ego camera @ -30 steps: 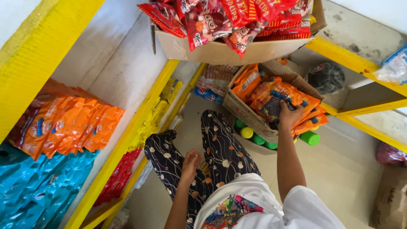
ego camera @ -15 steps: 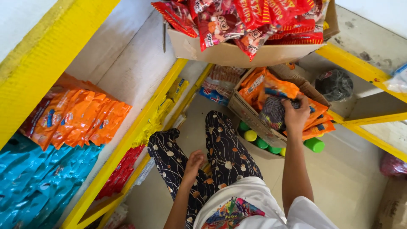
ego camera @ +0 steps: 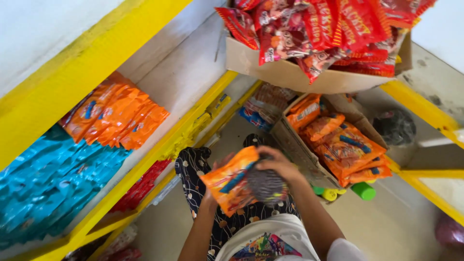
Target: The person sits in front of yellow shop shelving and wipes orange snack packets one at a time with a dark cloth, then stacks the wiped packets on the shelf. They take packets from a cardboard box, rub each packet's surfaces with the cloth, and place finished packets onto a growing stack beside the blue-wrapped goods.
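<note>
Two yellow-framed shelf units [ego camera: 145,159] are flanking you, and the biggest change is happening between them: your right hand [ego camera: 280,165], which half a second ago was reaching down into the open cardboard box [ego camera: 295,145] of orange snack packets on the floor, is now lifted in front of your lap, closing over the top of a small stack of orange snack packets [ego camera: 232,181]. Your left hand [ego camera: 212,193], which was resting on your patterned trousers [ego camera: 193,166], is now raised to meet it, cupping the stack from below, though the packets are hiding most of its fingers, so you cannot tell exactly how they are curling. Both hands are therefore clamped on the same bundle, which is sitting clear of the box and level with your knees, its dark lower part blurred by motion. Judging from this, the picking-up part looks finished and the packets are ready to be placed. Left of you, a row of matching orange packets [ego camera: 113,118] is already lying on the shelf above blue packets [ego camera: 53,179]. Overhead, a box of red packets [ego camera: 333,29] is jutting out, and green and yellow bottle caps [ego camera: 345,192] are peeking from beneath the floor box.
</note>
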